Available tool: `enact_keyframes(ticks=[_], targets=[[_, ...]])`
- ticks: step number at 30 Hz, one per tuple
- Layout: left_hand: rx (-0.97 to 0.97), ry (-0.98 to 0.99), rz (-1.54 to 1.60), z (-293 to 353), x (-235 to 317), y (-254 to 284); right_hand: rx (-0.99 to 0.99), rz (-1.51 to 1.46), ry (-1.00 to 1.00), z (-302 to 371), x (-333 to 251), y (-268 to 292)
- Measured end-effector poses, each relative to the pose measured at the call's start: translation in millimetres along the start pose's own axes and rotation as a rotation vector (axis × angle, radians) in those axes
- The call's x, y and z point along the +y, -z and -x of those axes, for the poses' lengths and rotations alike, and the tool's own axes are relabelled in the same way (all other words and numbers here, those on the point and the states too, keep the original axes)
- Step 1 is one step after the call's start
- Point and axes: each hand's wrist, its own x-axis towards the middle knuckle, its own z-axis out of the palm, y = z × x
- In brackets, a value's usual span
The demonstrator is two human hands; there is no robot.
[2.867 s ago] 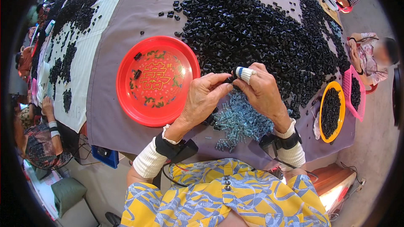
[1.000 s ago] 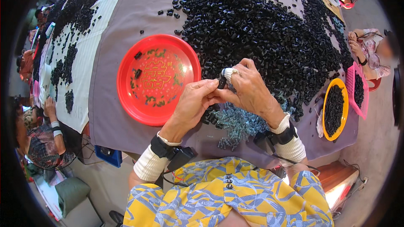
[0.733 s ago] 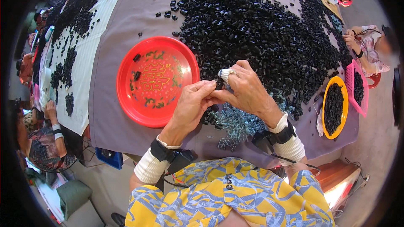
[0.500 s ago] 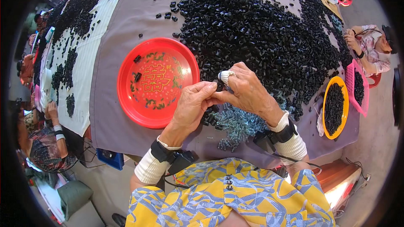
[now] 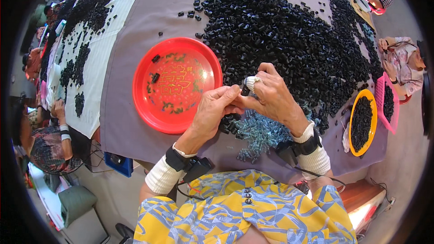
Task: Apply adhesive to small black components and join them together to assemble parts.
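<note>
My two hands meet over the table edge of a big heap of small black plastic clips. In my right hand a small black plastic clip sits at the fingers, beside a white wrapping on one finger. My left hand is pinched closed against the right fingertips; whatever it holds is hidden. Just below my right hand lies a pile of small bluish metal springs. Left of my hands stands a round red tray with two black pieces in it.
An orange-yellow basket and a pink basket, both with black pieces, stand at the right. A blue tray is below the table's left edge. Other people work at the left and right. Cables run from the bands on my wrists.
The view has shifted slightly, so the tray and heap appear farther right. The black clip now shows more upright at my right fingers, and the right index finger is lifted more.
</note>
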Motion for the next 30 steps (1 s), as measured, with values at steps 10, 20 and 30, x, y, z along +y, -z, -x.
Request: enact_keyframes(ticks=[10, 20, 30], targets=[[0.29, -0.215, -0.031, 10, 22, 42, -0.053, -0.015, -0.132, -7, 7, 12], [0.404, -0.173, 0.064, 20, 17, 73, -0.224, 0.12, -0.023, 17, 12, -22], [0.272, -0.115, -0.032, 10, 8, 45, -0.367, 0.202, 0.029, 18, 5, -28]])
